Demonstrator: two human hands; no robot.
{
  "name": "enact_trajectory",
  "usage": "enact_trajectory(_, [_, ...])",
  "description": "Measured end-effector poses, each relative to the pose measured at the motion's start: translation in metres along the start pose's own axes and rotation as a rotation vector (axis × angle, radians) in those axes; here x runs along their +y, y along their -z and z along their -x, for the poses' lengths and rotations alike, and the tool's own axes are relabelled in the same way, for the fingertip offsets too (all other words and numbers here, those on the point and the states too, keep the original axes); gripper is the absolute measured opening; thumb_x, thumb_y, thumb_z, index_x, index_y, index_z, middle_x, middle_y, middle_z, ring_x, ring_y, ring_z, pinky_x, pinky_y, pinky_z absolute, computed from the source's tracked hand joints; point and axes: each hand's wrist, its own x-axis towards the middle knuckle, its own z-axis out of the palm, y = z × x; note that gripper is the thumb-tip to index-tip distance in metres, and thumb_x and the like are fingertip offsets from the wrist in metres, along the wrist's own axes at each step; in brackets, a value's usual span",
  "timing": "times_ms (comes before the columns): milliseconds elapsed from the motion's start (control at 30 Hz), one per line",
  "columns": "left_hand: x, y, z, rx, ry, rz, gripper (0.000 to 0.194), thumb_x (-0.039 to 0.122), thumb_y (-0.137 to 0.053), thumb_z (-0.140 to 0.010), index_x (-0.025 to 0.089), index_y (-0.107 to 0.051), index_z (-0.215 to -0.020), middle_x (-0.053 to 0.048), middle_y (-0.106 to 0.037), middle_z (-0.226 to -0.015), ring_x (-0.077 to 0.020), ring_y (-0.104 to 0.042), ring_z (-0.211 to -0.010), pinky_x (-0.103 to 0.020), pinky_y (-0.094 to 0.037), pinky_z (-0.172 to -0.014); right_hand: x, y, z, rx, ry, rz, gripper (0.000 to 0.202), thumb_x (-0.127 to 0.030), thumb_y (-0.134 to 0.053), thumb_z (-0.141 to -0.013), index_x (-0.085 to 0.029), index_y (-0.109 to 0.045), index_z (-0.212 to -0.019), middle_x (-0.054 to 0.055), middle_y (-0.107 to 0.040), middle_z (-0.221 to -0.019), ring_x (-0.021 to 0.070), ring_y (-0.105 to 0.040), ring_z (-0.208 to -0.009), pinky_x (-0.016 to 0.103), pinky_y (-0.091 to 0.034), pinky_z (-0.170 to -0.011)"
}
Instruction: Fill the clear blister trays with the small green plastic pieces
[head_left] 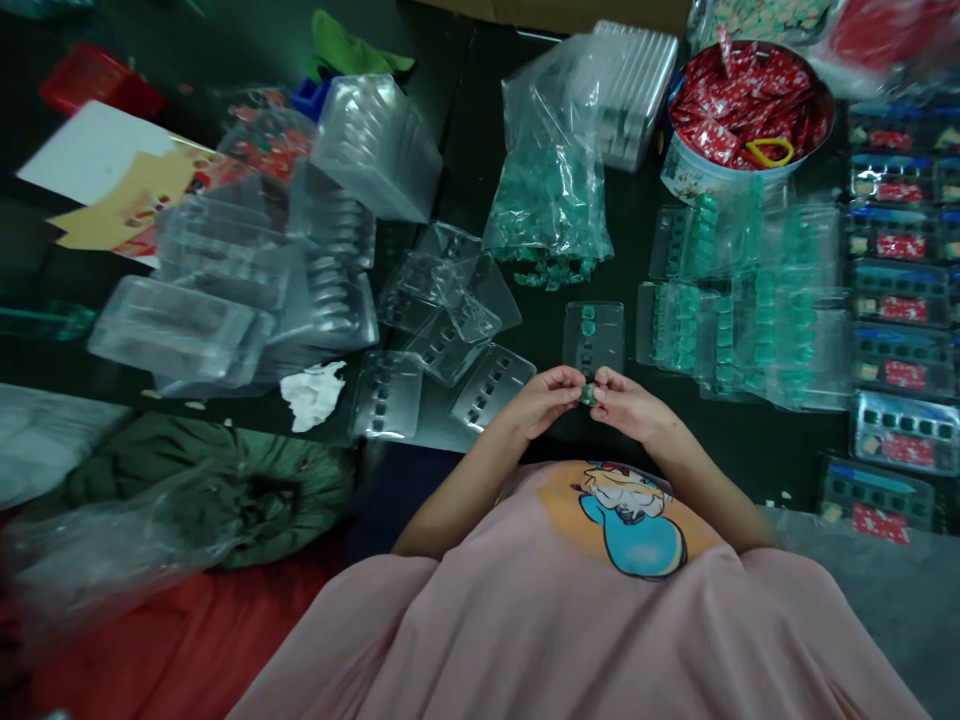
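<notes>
My left hand [553,398] and my right hand [624,402] meet close to my body, fingertips pinched on a small green piece [587,394] between them. Just beyond the fingers lies a clear plastic tray [611,335] with a row of small pockets; green pieces sit in its far pockets. Farther back, a clear bag [551,190] spills green pieces [551,270] onto the dark table. Right of my hands are clear trays filled with green pieces [765,320].
Loose clear trays [450,290] and stacked ones [180,325] cover the left side. A tub [697,180] of red packets with yellow-handled scissors [771,152] stands at the back right. Packed trays [904,370] line the far right. Crumpled white tissue [313,394] lies near the left front edge.
</notes>
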Motion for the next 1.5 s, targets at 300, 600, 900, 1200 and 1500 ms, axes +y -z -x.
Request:
enact_trajectory(300, [0.001,-0.004,-0.003,0.063,-0.053,-0.057,0.03,0.029,-0.084,-0.066,0.017,-0.074,-0.091,-0.002,-0.068,-0.086,-0.011,-0.061,-0.076,-0.024,-0.047,-0.075,0.008,0.005,-0.007,0.118,0.062,-0.022,0.042,-0.03,-0.088,-0.062,-0.023,-0.049,-0.075,-0.007,-0.053,-0.068,0.0087,-0.05,-0.064,0.02,-0.037,-0.054])
enact_trajectory(600, [-0.001,-0.012,0.001,0.162,-0.404,-0.641,0.025,0.022,-0.08,-0.069,0.02,-0.077,-0.094,-0.004,-0.066,-0.089,-0.0131,-0.057,-0.075,-0.025,-0.043,-0.069,0.01,0.002,-0.007,0.119,0.048,-0.127,0.043,-0.029,-0.089,-0.06,-0.023,-0.048,-0.071,-0.006,-0.056,-0.067,0.0087,-0.049,-0.059,0.02,-0.036,-0.05])
enact_trajectory(900, [0.018,-0.006,-0.011,0.238,-0.549,-0.85,0.023,0.022,-0.074,-0.076,0.025,-0.078,-0.098,-0.005,-0.068,-0.094,-0.0169,-0.06,-0.083,-0.03,-0.046,-0.079,0.009,0.01,-0.006,0.206,0.139,-0.021,0.037,-0.033,-0.085,-0.066,-0.024,-0.051,-0.079,-0.003,-0.069,-0.091,0.0099,-0.059,-0.075,0.021,-0.04,-0.058])
enact_trajectory(1200, [0.023,0.005,-0.063,0.216,-0.579,-0.957,0.022,0.014,-0.072,-0.073,0.022,-0.075,-0.094,-0.006,-0.069,-0.094,-0.0185,-0.06,-0.082,-0.034,-0.045,-0.087,0.011,0.013,-0.005,0.255,0.154,0.005,0.037,-0.037,-0.085,-0.066,-0.024,-0.052,-0.078,-0.003,-0.068,-0.087,0.0105,-0.057,-0.073,0.022,-0.038,-0.06])
enact_trajectory(1500, [0.016,0.019,-0.075,0.184,-0.684,-1.269,0.02,0.017,-0.069,-0.081,0.021,-0.075,-0.1,-0.005,-0.064,-0.093,-0.0173,-0.062,-0.088,-0.03,-0.049,-0.084,0.011,0.013,-0.008,0.258,0.16,0.018,0.035,-0.036,-0.084,-0.066,-0.023,-0.054,-0.078,-0.003,-0.068,-0.085,0.0099,-0.057,-0.072,0.021,-0.038,-0.06])
